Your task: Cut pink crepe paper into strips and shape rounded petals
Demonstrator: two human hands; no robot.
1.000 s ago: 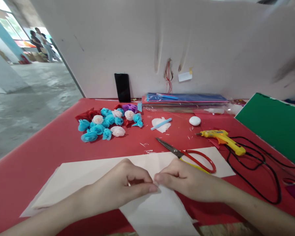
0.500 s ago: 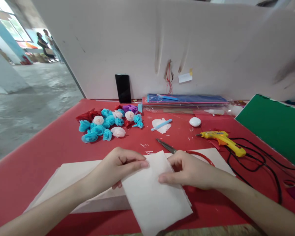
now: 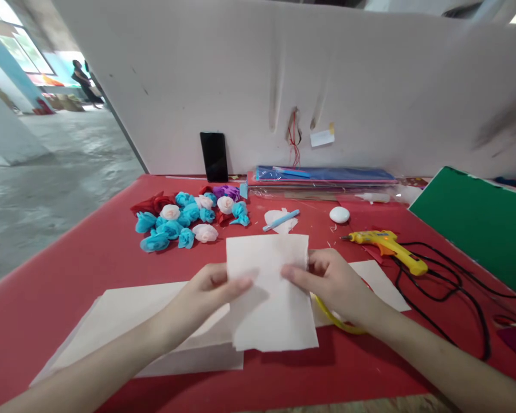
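Observation:
A folded piece of white paper (image 3: pixel 270 315) is held up between both hands, its top edge nearly level. My left hand (image 3: pixel 215 292) grips its left side, thumb on the near face and fingers behind. My right hand (image 3: pixel 331 281) pinches the right side the same way. Under my hands lie long white paper sheets (image 3: pixel 146 304) on the red table. Scissors lie behind the paper and my right hand; only part of their yellow handle (image 3: pixel 335 321) and a bit of red show.
Blue, pink, red and purple paper flowers (image 3: pixel 184 218) are heaped at the back left. A phone (image 3: pixel 214 156) leans on the wall. At right are a yellow glue gun (image 3: pixel 387 246) with a black cord and a green board (image 3: pixel 477 223). A white egg-shaped object (image 3: pixel 339 215) and a blue stick (image 3: pixel 281 220) lie mid-table.
The paper strip has been folded over into a shorter piece, then lifted and turned upright. My hands have moved apart to its two sides. The paper now covers the scissors' blades.

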